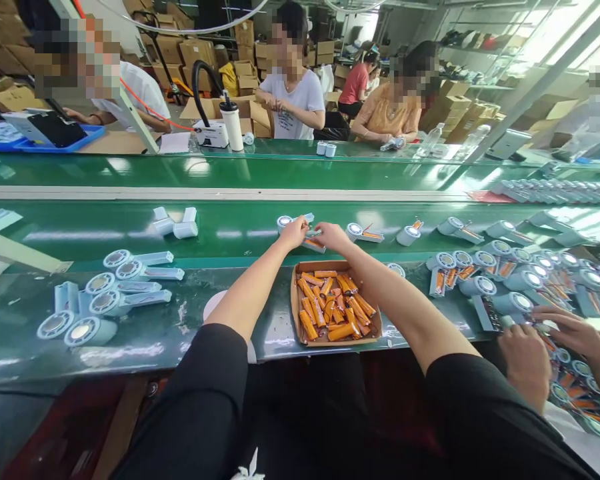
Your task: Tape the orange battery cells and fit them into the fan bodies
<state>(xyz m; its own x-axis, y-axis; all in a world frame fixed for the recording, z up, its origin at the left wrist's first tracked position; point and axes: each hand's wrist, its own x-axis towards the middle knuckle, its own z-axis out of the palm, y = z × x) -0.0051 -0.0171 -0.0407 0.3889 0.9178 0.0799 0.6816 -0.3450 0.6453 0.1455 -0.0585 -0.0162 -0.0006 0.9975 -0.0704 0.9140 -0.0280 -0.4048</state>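
Both my hands reach over the green belt to a light-blue handheld fan point(283, 222) with a round head. My left hand point(295, 232) is closed on it, fingers bent beside the head, which they partly hide. My right hand point(331, 237) pinches at the fan's handle from the right; its fingertips cover small details there. An orange-wrapped battery point(314, 245) shows in the handle just below my fingers. Below my forearms, a cardboard tray point(297, 325) holds several loose orange batteries point(329, 300) with thin wires.
Several fans point(111, 302) lie at left; more with open handles point(480, 287) crowd the right, where a co-worker's hands point(525, 353) work. On the belt lie further fans point(364, 233) and shell pieces point(176, 223). A white rail point(230, 193) crosses behind; co-workers sit opposite near a cup point(231, 125).
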